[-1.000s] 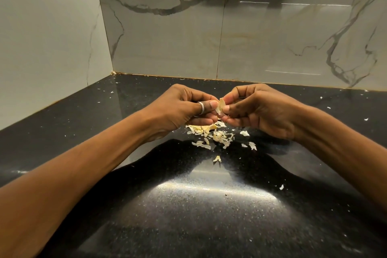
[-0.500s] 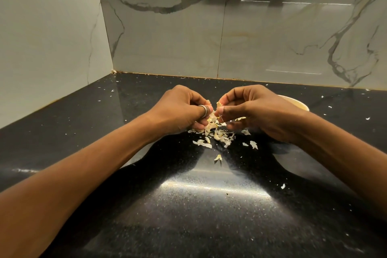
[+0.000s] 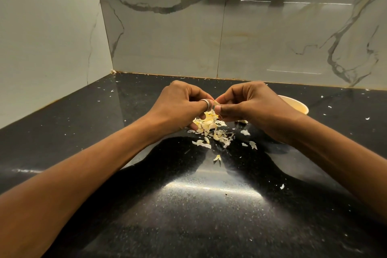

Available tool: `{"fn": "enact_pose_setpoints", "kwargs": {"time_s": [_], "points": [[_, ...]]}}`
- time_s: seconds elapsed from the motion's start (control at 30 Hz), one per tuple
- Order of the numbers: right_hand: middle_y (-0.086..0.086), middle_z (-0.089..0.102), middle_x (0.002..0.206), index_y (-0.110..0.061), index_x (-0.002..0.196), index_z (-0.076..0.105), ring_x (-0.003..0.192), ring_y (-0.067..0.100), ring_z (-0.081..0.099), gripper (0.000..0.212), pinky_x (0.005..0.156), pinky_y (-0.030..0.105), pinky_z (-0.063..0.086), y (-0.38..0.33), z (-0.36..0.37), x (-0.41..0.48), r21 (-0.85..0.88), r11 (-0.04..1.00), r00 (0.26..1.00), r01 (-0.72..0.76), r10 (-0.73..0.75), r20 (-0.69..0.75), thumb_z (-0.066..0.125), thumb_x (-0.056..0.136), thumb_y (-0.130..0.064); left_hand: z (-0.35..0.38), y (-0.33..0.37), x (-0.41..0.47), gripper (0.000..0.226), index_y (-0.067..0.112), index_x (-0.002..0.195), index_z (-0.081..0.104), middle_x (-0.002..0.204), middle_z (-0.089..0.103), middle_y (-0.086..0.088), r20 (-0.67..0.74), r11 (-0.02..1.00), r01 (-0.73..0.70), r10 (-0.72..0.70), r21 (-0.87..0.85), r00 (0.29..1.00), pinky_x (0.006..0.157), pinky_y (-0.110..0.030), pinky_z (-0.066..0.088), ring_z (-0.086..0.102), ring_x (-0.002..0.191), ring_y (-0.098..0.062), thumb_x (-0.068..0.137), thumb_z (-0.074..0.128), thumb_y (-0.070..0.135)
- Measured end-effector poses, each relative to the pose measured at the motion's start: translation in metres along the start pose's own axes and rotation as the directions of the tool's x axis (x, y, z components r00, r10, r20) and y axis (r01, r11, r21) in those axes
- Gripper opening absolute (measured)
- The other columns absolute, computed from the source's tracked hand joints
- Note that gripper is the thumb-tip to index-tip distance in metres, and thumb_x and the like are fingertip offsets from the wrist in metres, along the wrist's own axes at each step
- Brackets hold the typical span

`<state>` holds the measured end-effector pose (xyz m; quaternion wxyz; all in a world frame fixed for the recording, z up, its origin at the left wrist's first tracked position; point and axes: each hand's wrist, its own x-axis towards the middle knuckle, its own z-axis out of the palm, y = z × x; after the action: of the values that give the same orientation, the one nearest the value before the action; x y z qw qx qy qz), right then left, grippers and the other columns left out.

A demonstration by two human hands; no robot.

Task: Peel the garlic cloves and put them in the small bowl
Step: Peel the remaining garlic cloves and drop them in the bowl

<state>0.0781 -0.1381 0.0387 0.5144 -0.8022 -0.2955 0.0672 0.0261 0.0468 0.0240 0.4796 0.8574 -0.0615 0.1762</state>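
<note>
The garlic clove (image 3: 216, 103) sits between the two sets of fingertips, held above the counter (image 3: 188, 205) and right over the heap of peels (image 3: 211, 128); only a pale sliver of it shows in the gap, so its long axis cannot be told for sure, though what shows seems to run across from one hand to the other; the left hand (image 3: 180, 107), with a ring (image 3: 206, 103) on one finger, has its fingers curled in tight and pinches the clove from its side; the right hand (image 3: 251, 107) is curled likewise, thumb and forefinger nipped on the clove's other end or on a flap of its skin, which of the two I cannot tell; the step in hand looks to be stripping the skin; the relation that matters next is where the small bowl (image 3: 297, 104) lies: it stands on the counter behind the right hand and to its outer side, half hidden by that hand, near it and well apart from the left hand; so the right hand is the nearer one for the drop, while the left would have to cross over; whether the bowl holds any cloves cannot be seen
</note>
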Motion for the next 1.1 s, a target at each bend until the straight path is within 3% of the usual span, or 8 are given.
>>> {"fn": "enact_pose_setpoints", "kwargs": {"time_s": [0.27,0.4,0.67,0.83,1.1], "points": [[0.013,0.076,0.081,-0.004,0.091,0.075,0.078,0.023,0.075,0.006,0.077,0.034,0.061,0.007,0.013,0.0,0.002,0.998,0.995,0.056,-0.056,-0.085,0.077,0.085,-0.005,0.01,-0.004,-0.002,0.012,0.012,0.088,0.075,0.079,0.074,-0.01,-0.065,0.997,0.061,-0.064,-0.04,0.996,0.058,-0.033,0.061,0.073,0.069,-0.021,0.094,0.065,0.011],[0.015,0.076,0.081,-0.006,0.086,0.074,0.081,0.028,0.075,0.006,0.083,0.044,0.062,0.008,0.018,0.002,0.084,0.995,0.994,0.052,-0.044,-0.103,0.077,0.084,-0.002,0.015,0.0,-0.005,0.018,0.009,0.081,0.073,0.075,0.07,-0.01,-0.086,0.977,0.118,-0.135,-0.177,0.987,0.055,-0.028,0.056,0.066,0.063,-0.011,0.095,0.061,0.007],[0.024,0.074,0.09,0.002,0.094,0.069,0.075,0.023,0.073,0.01,0.076,0.032,0.063,0.007,0.022,0.003,0.302,0.952,0.993,-0.04,0.073,-0.097,0.07,0.086,0.009,0.014,0.008,-0.002,0.018,-0.005,0.095,0.071,0.073,0.065,-0.007,-0.028,0.904,0.265,-0.291,-0.334,0.956,0.049,-0.02,0.051,0.061,0.055,-0.002,0.096,0.058,0.007],[0.028,0.072,0.096,0.004,0.095,0.066,0.079,0.024,0.074,0.012,0.071,0.027,0.062,0.006,0.02,0.004,0.409,0.912,0.991,-0.045,0.092,-0.096,0.066,0.087,0.013,0.01,0.007,-0.001,0.019,0.003,0.081,0.068,0.073,0.061,-0.006,-0.031,0.9,0.282,-0.309,-0.333,0.95,0.049,-0.02,0.05,0.058,0.058,-0.005,0.096,0.059,0.012],[0.03,0.069,0.102,0.01,0.105,0.063,0.085,0.027,0.074,0.018,0.077,0.03,0.063,0.003,0.018,0.002,0.446,0.895,0.989,-0.027,0.088,-0.115,0.064,0.087,0.013,0.008,0.006,0.001,0.022,0.005,0.077,0.067,0.073,0.059,-0.006,-0.093,0.91,0.296,-0.335,-0.291,0.938,0.05,-0.022,0.05,0.055,0.058,-0.011,0.093,0.058,0.016]]}}
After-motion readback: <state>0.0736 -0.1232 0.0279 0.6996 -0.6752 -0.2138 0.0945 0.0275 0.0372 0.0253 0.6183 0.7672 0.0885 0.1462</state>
